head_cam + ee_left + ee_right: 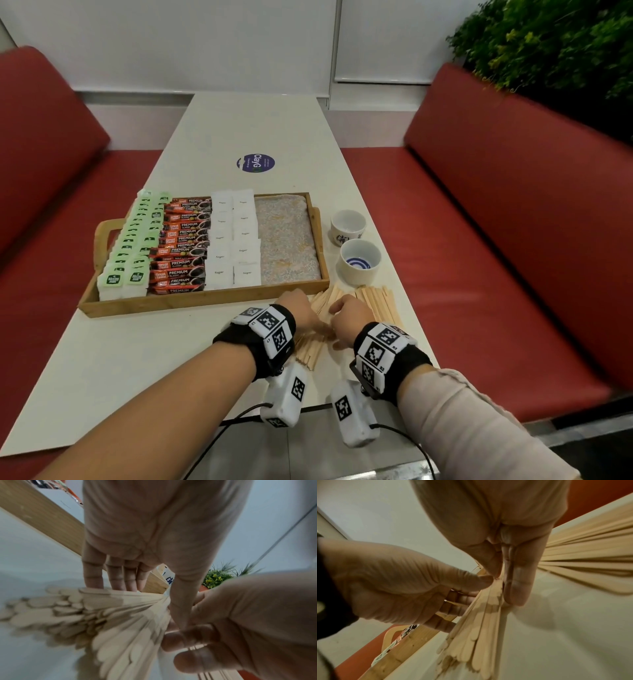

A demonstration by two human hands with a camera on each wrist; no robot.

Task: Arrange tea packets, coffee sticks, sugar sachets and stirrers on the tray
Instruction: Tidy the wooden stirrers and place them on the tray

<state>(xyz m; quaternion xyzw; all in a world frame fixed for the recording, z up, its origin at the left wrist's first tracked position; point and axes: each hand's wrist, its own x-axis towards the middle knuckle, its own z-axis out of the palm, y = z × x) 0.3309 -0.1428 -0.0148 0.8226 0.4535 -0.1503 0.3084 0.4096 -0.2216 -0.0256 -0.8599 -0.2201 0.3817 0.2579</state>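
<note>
Looking down from the head view, I see my left hand (297, 308) and my right hand (349, 317) side by side at lower centre, both down on the wooden stirrers (375, 303) fanned on the white table (137, 356); the wooden tray (205, 298) sits just above them, with green tea packets (132, 255), coffee sticks (181, 245) and sugar sachets (234, 240) in rows from its left, its patterned right part bare; two small cups (354, 241) stand to the right. From the left wrist, my fingers (109, 574) reach straight down behind the stirrers (111, 615) and my thumb presses them, so that hand clamps the bundle; my right hand's curled fingers (197, 654) meet it at lower right. From the right wrist, thumb and fingers (517, 577) pinch the stirrers (481, 622) at centre; my left hand (388, 581) grips them from the left.
</note>
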